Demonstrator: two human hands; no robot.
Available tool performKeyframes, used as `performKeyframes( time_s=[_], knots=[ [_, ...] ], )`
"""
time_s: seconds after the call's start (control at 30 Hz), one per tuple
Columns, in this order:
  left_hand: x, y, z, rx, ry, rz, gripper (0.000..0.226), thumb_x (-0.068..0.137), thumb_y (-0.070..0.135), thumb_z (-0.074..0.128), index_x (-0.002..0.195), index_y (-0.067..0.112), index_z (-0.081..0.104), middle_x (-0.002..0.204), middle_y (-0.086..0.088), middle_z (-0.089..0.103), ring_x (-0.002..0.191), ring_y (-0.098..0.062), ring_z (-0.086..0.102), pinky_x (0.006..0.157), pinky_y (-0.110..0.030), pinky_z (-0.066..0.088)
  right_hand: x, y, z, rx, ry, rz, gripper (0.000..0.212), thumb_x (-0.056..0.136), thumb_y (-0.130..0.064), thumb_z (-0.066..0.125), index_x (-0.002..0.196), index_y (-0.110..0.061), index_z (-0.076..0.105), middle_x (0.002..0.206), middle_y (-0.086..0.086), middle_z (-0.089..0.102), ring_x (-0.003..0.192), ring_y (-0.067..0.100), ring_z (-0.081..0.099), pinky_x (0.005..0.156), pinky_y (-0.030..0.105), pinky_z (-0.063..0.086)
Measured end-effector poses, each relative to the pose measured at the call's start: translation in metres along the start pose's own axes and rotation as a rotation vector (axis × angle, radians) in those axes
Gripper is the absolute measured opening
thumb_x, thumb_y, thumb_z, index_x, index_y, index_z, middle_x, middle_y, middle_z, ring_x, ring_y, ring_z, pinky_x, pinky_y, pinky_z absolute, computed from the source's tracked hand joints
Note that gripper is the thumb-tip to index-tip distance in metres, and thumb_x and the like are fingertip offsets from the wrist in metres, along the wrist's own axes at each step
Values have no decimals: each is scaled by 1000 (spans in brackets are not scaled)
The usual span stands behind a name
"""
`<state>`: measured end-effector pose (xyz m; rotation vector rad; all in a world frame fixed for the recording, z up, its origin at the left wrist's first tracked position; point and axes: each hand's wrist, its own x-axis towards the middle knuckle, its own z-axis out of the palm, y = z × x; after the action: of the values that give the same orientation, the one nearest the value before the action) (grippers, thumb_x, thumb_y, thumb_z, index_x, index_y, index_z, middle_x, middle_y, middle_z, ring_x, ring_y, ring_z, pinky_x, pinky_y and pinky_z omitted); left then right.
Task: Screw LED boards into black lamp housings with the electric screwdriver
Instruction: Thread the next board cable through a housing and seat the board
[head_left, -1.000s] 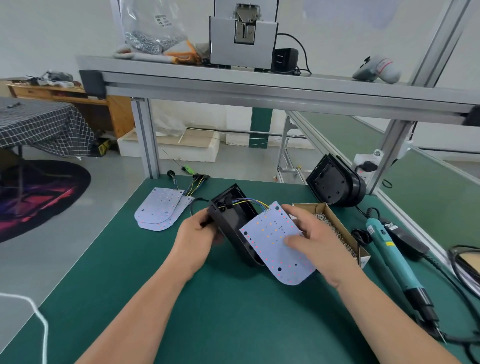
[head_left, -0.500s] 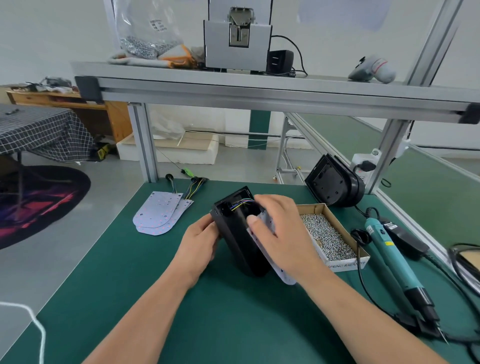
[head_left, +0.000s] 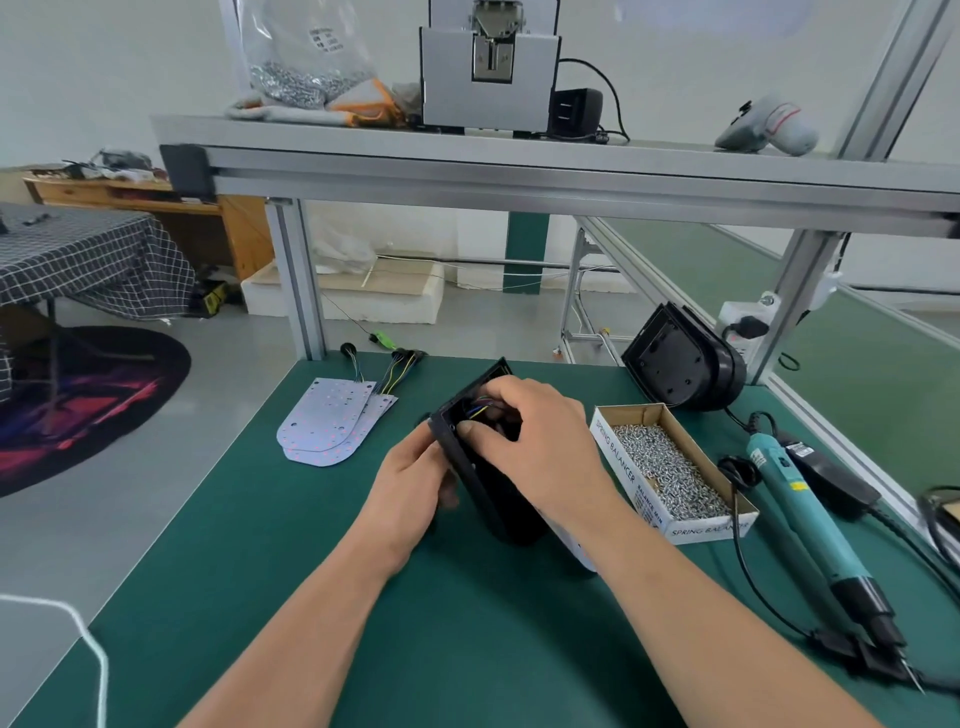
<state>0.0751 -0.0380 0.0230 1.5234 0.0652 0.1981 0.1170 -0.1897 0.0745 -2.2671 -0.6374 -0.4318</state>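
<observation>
A dark green tabletop (head_left: 260, 571) carries a black housing (head_left: 488, 499), a teal screwdriver (head_left: 800, 509), pale red-dotted boards (head_left: 324, 423) and a tan box (head_left: 623, 457) of silver screws (head_left: 670, 478).

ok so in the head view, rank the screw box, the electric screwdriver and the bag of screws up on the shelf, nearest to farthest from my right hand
From the right hand, which is at the black housing:
1. screw box, just to its right.
2. electric screwdriver, further right, beyond the box.
3. bag of screws, up high at the back left.
</observation>
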Motion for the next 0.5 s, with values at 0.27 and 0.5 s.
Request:
performKeyframes(
  time_s=[0.27,0.5],
  knots=[
    [2,-2,1,-74,-26,65,33,91,21,50,105,28,80,86,0,74,75,-13,61,66,-25,53,-2,1,-2,154,14,-41,18,88,-37,77,105,-33,73,84,-23,72,92,3,64,89,31,50],
    [8,-7,-5,-189,-105,56,47,95,19,46,137,23,67,123,-14,76,105,-31,73,84,-50,63,-3,0,1,370,-56,65,18,92,-24,68,106,-35,69,91,-10,76,86,15,71,85,45,59]
  ],
)
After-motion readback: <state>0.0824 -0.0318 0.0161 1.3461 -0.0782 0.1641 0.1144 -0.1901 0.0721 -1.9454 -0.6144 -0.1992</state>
